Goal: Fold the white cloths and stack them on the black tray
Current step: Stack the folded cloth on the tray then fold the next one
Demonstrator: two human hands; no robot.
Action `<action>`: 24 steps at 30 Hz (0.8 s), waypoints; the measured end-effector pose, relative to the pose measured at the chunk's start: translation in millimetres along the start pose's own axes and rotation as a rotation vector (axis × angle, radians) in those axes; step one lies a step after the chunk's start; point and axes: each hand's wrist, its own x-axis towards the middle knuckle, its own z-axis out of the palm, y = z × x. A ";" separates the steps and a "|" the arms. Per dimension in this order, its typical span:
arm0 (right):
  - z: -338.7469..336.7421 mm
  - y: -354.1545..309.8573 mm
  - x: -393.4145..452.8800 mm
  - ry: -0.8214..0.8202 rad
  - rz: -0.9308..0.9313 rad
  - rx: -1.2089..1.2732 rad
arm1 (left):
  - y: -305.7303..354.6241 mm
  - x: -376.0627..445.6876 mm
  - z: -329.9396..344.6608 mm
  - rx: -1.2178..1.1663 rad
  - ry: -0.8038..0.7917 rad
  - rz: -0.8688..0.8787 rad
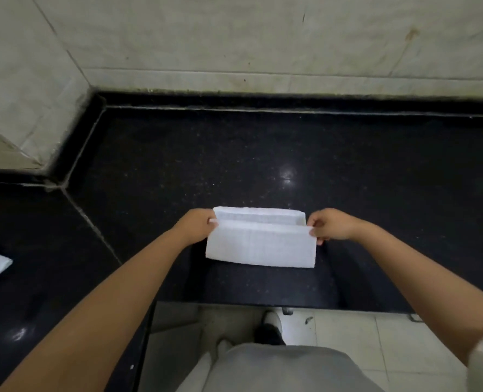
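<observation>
Hands, left (198, 224) and right (329, 225), pinch white cloth (260, 244) ends.

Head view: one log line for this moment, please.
left hand: pinching cloth | right hand: pinching cloth | state: mid-fold on counter | tray: not visible

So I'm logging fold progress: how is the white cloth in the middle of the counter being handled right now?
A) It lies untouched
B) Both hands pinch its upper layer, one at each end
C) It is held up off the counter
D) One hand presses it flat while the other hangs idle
B: the left hand and right hand each pinch an end of the top layer of the white cloth, which rests on the black counter.
</observation>
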 end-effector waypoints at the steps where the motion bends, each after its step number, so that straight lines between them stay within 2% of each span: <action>1: -0.5 -2.3 6.3 0.104 -0.011 -0.007 | 1.1 5.1 0.0 0.017 0.102 -0.011; 4: 4.0 -7.8 26.5 0.362 -0.003 -0.096 | 1.6 20.5 3.4 0.099 0.219 -0.039; 8: 18.0 1.7 42.9 0.524 -0.026 -0.132 | -1.5 35.8 15.8 0.159 0.262 -0.055; 13: 31.6 9.9 44.3 0.567 0.002 -0.118 | -9.4 44.3 29.2 0.202 0.226 -0.063; 18: 34.9 12.0 48.1 0.519 -0.074 -0.313 | -5.9 46.0 30.4 0.254 0.209 -0.070; 24: 34.8 4.7 50.9 0.491 -0.063 -0.465 | -11.6 48.0 28.7 0.453 0.200 0.071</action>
